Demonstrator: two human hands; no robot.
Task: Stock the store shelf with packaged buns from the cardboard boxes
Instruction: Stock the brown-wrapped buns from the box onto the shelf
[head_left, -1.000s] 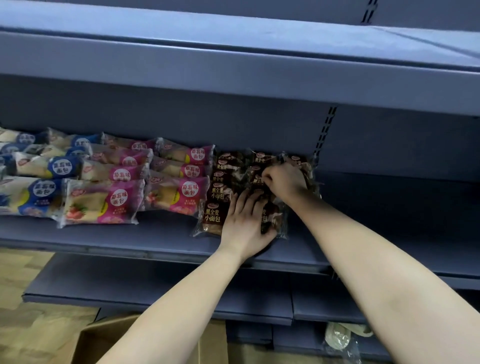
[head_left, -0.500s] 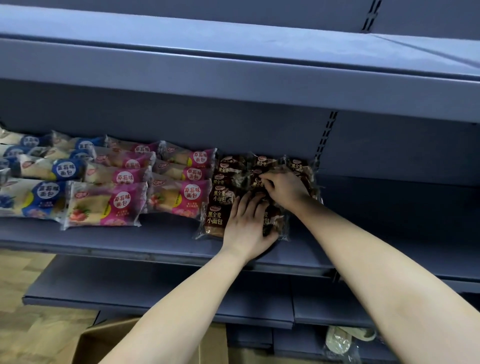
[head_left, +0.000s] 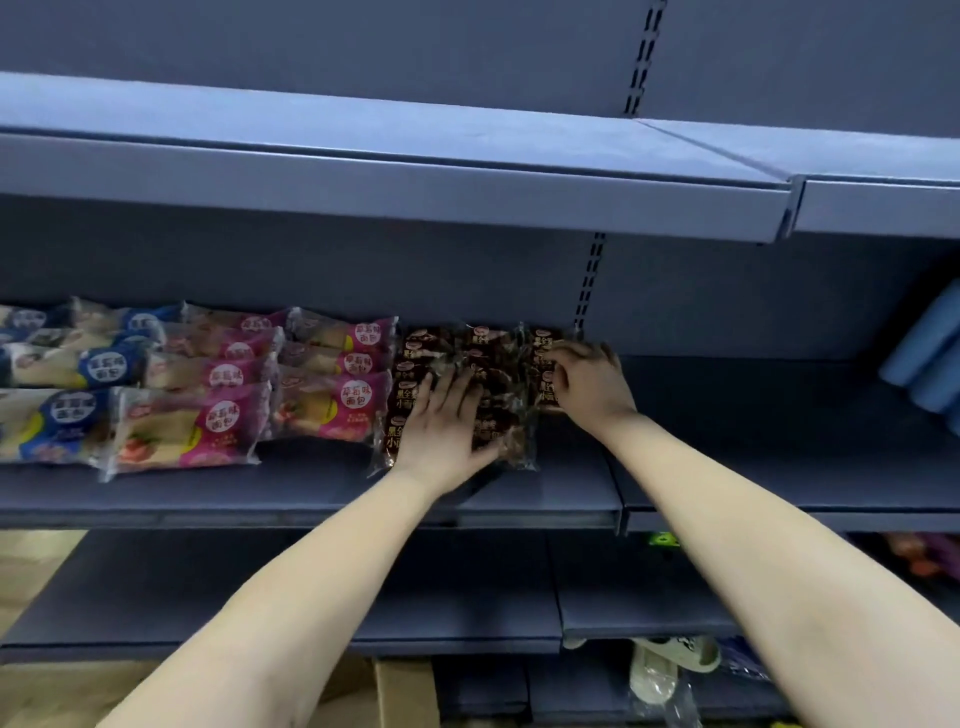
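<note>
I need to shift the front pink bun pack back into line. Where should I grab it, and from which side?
Judging by its pose, take the front pink pack by its long edges, near the middle, coming from the open shelf front. It lies flat and lengthwise, with a blue pack against its left end and pink packs behind. Its crimped ends look flimsy.

Dim, cool light is falling from above the upper shelf (head_left: 395, 208), which is casting shade over the bun packets (head_left: 332, 379) beneath it. Their wrappers are glinting faintly. Wide-angle distortion is bending that shelf's edges; fine print is blurring.
</note>
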